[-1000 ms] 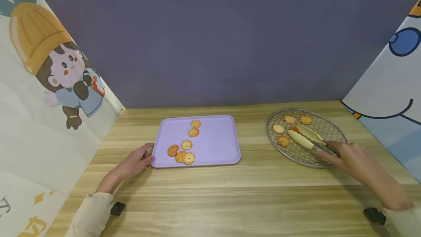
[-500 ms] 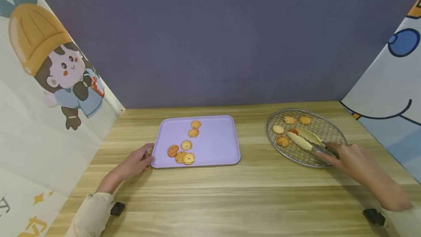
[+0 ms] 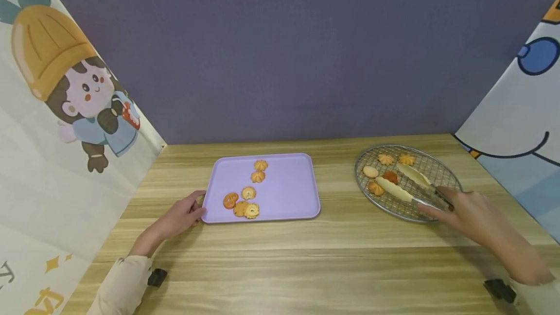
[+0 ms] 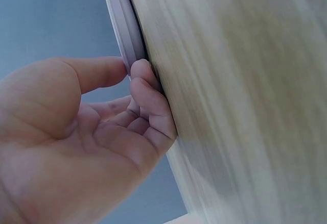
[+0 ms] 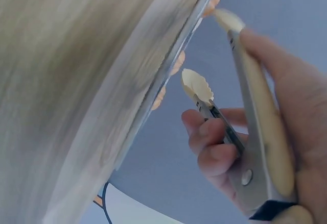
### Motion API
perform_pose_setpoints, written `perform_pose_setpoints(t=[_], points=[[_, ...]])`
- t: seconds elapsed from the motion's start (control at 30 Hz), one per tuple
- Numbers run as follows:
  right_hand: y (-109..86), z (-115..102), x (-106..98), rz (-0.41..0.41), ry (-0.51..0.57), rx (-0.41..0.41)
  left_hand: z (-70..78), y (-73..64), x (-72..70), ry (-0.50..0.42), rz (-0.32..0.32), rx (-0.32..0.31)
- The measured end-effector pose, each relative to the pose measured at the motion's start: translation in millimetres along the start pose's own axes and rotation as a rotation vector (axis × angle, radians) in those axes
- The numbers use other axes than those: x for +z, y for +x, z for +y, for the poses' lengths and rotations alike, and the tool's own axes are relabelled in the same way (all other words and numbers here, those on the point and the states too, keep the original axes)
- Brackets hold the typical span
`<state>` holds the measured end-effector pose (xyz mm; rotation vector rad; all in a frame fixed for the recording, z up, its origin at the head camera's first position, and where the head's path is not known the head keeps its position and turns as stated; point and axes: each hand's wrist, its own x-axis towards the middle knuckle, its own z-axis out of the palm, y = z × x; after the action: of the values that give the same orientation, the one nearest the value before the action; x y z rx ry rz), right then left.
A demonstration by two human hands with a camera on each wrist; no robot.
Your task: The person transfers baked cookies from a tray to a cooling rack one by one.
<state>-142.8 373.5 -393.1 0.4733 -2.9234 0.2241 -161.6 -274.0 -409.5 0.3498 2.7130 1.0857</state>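
Note:
My left hand pinches the left edge of a lilac tray, thumb on the rim and curled fingers against its side in the left wrist view. Several cookies lie on the tray, among them a pretzel-shaped one and a ring-shaped one. At the right, my right hand grips kitchen tongs with cream tips over a round wire rack. The tong tips stand spread, with a reddish-brown cookie between them. In the right wrist view the hand wraps the metal handles of the tongs.
The rack also bears two star-shaped cookies at the back, a pale oval cookie and a golden cookie close to the nearer tong tip. A dark wall rises behind the wooden table; printed panels flank it.
The tongs have spread wider, and the reddish-brown cookie, partly covered before, now shows between the tips. My left hand and the tray have stayed in place.

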Motion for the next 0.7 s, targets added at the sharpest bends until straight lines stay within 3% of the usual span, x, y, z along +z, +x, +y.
perform_pose_setpoints(t=[0.1, 0.17, 0.2, 0.3, 0.47, 0.7], points=[[-1.9, -4.0, -1.2, 0.044, -0.017, 0.007, 0.3, 0.2, -0.1, 0.004, 0.004, 0.004], [-1.9, -7.4, -3.2, 0.037, -0.021, 0.033, 0.3, 0.2, -0.2, 0.005, 0.005, 0.004], [-1.0, -10.3, -4.6, 0.031, 0.010, 0.087, 0.3, 0.2, -0.3, 0.005, 0.004, 0.003], [0.2, -15.6, -7.2, 0.000, 0.009, 0.107, 0.1, -0.3, 0.1, 0.003, 0.003, -0.002], [3.1, -26.1, -9.6, -0.011, 0.006, 0.095, -1.0, -0.7, 0.5, 0.000, 0.008, -0.001], [6.6, -46.7, -12.8, 0.035, -0.020, 0.027, -1.0, -0.5, 0.5, 0.002, 0.009, -0.009]])
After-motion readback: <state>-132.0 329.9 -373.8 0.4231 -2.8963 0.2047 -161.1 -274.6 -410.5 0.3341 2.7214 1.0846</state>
